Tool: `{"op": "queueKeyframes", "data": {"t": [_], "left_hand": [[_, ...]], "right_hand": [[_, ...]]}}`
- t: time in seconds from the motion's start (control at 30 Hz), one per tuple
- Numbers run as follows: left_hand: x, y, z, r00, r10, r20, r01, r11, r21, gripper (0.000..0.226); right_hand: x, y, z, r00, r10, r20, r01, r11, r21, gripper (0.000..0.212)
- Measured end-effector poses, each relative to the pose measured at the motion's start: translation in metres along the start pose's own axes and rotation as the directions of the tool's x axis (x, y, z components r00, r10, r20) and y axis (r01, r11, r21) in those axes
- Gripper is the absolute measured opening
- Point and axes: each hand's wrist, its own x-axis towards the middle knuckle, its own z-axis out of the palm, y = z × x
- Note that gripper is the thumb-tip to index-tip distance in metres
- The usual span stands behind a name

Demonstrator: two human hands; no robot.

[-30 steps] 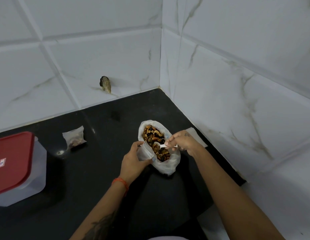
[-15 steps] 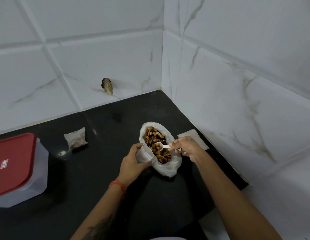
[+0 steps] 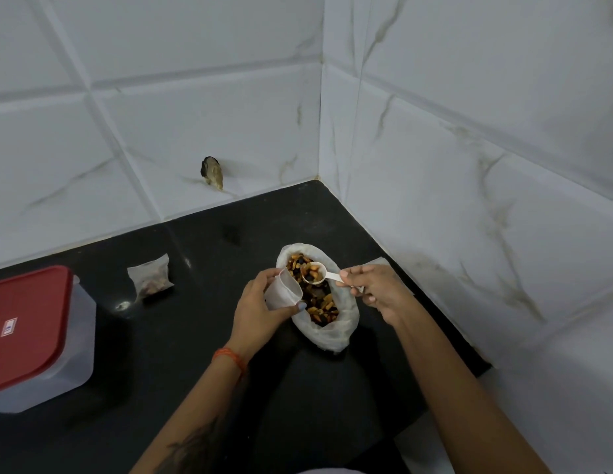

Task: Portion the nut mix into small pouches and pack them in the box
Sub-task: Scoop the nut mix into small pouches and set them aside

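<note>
- Light is soft and fairly dim, cool and bluish across the white wall tiles (image 3: 202,124), with no hard beam anywhere.
- The black countertop (image 3: 182,364) swallows detail; it reads as one dark mass from 6 to 9 o'clock.
- A small glare spot sits on the counter near 9 o'clock, beside the filled pouch (image 3: 150,278), and a faint streak shines just above it.
- Shadows are diffuse: a soft dark patch spreads right of the box (image 3: 41,336), and another pools under the forearms.
- Wide-angle bending is plain: tile joints curve toward the edges at 10 and 2 o'clock.
- The centre is reasonably sharp; the nut mix (image 3: 318,299) shows colour, though individual pieces smear.
- The corners go soft and grainy.
</note>
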Motion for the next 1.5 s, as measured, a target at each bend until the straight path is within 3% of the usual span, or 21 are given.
{"op": "queueKeyframes", "data": {"t": [0.1, 0.2, 0.33, 0.43, 0.53, 0.7, 0.97, 1.3, 1.43, 1.5], "left_hand": [[0.002, 0.009, -0.002, 1.0, 0.006, 0.023, -0.005, 0.997, -0.071, 0.063], [0.003, 0.015, -0.001, 0.999, 0.022, 0.026, -0.018, 0.992, -0.122, 0.061], [0.004, 0.015, 0.0, 0.999, 0.028, 0.017, -0.025, 0.987, -0.157, 0.061], [0.006, 0.013, 0.0, 1.0, 0.012, 0.028, -0.006, 0.978, -0.21, 0.065], [0.006, 0.013, 0.0, 0.999, 0.01, 0.035, -0.002, 0.97, -0.243, 0.065], [0.007, 0.014, 0.001, 0.999, -0.006, 0.032, 0.015, 0.953, -0.302, 0.062], [0.006, 0.021, 0.001, 1.0, -0.012, 0.024, 0.019, 0.934, -0.356, 0.056], [0.007, 0.021, -0.001, 1.0, 0.009, 0.013, -0.003, 0.924, -0.382, 0.054], [0.008, 0.02, 0.0, 1.0, 0.018, 0.017, -0.011, 0.925, -0.38, 0.057], [0.009, 0.021, 0.0, 1.0, 0.004, 0.016, 0.003, 0.92, -0.393, 0.057]], "right_hand": [[-0.014, -0.009, 0.009, 0.995, -0.09, 0.048, 0.092, 0.995, -0.035, 0.008], [-0.024, -0.014, 0.021, 0.962, -0.271, 0.021, 0.27, 0.941, -0.205, 0.009], [-0.027, -0.011, 0.034, 0.802, -0.587, 0.109, 0.545, 0.646, -0.535, 0.011], [-0.025, -0.006, 0.034, 0.696, -0.696, 0.178, 0.656, 0.514, -0.553, 0.014], [-0.023, -0.007, 0.03, 0.663, -0.725, 0.184, 0.684, 0.487, -0.543, 0.019], [-0.024, -0.006, 0.026, 0.7, -0.685, 0.203, 0.674, 0.538, -0.507, 0.02], [-0.025, -0.009, 0.024, 0.677, -0.724, 0.133, 0.698, 0.574, -0.429, 0.023], [-0.025, -0.012, 0.024, 0.699, -0.701, 0.14, 0.702, 0.637, -0.317, 0.021], [-0.022, -0.007, 0.027, 0.676, -0.718, 0.164, 0.702, 0.56, -0.44, 0.018], [-0.022, -0.005, 0.028, 0.608, -0.785, 0.116, 0.748, 0.518, -0.415, 0.019]]}}
